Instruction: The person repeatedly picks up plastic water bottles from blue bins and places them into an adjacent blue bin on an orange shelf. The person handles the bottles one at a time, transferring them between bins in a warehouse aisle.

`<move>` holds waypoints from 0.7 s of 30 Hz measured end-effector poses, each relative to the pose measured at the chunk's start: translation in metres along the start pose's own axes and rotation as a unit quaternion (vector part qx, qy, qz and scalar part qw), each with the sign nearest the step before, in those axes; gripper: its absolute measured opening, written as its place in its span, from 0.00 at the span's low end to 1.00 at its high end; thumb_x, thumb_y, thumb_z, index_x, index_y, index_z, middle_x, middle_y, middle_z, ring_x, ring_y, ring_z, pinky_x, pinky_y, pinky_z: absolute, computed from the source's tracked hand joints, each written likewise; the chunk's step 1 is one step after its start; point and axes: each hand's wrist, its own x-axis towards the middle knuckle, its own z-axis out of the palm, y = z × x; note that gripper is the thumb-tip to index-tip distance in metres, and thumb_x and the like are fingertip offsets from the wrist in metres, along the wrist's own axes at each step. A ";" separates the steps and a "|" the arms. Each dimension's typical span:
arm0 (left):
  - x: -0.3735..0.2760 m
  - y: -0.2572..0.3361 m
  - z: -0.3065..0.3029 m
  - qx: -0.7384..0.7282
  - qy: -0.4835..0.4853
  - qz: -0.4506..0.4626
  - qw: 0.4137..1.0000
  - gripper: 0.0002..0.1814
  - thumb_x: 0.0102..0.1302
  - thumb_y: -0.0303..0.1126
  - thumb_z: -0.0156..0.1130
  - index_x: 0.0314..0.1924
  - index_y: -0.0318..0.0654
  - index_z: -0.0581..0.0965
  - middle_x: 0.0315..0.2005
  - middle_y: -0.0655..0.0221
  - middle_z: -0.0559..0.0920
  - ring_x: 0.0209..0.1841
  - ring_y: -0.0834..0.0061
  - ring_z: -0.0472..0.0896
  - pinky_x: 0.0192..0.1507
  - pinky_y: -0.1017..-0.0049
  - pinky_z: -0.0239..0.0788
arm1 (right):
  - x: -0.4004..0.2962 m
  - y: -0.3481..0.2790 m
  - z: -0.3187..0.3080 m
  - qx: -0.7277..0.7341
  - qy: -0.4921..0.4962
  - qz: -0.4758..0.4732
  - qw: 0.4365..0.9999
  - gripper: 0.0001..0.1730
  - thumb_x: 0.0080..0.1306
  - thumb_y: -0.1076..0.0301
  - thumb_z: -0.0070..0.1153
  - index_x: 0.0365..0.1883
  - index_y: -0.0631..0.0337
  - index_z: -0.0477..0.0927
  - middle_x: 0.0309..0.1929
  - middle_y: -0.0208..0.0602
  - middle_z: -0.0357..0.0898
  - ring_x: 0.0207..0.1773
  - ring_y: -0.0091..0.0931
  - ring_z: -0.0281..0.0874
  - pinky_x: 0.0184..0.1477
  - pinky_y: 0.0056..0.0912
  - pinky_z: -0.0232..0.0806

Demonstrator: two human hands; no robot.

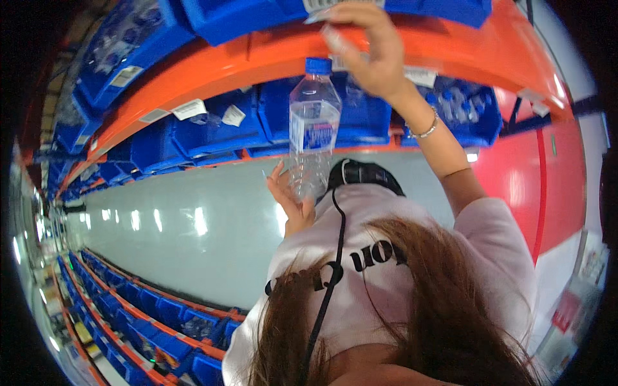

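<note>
A clear plastic bottle [315, 128] with a blue cap and a printed label stands nearly upright in front of my torso. My left hand [292, 198] is at its lower part, the fingers partly seen through the clear plastic. My right hand [372, 50] is raised above and to the right of the cap. Its thumb and fingers are apart, with nothing plainly between them. Just beyond the fingertips is the front of a blue bin [260, 17] on the upper shelf. An orange shelf beam [270, 50] runs behind the bottle and the right hand.
Below the beam sits a row of blue bins [217, 130]; one at the right holds several small bottles [456, 107]. Another rack [145, 309] with blue bins stands lower left, across the grey floor [183, 251]. A black cord [338, 231] hangs down my shirt.
</note>
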 end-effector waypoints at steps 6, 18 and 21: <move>-0.004 -0.058 -0.018 -0.005 -0.152 -0.045 0.987 0.57 0.65 0.27 0.66 0.81 0.46 0.35 0.74 0.45 0.52 0.67 0.49 0.68 0.61 0.53 0.73 | -0.144 -0.051 0.031 0.084 0.052 0.304 0.947 0.58 0.55 0.78 0.74 0.78 0.56 0.51 0.77 0.46 0.56 0.77 0.38 0.58 0.74 0.47 0.61; 0.081 -0.218 0.063 0.115 -0.359 -0.089 0.922 0.44 0.54 0.31 0.79 0.68 0.32 0.66 0.57 0.51 0.77 0.60 0.53 0.76 0.64 0.60 0.66 | -0.213 -0.026 0.048 -0.062 0.016 0.409 0.910 0.51 0.61 0.69 0.72 0.78 0.57 0.57 0.74 0.46 0.61 0.73 0.41 0.65 0.68 0.47 0.68; 0.101 -0.295 0.065 0.099 -0.355 -0.137 0.919 0.40 0.49 0.30 0.82 0.61 0.32 0.70 0.54 0.52 0.78 0.59 0.55 0.77 0.63 0.62 0.68 | -0.226 -0.034 0.061 -0.109 -0.005 0.409 0.906 0.40 0.65 0.69 0.67 0.75 0.55 0.65 0.70 0.45 0.70 0.72 0.41 0.67 0.70 0.42 0.64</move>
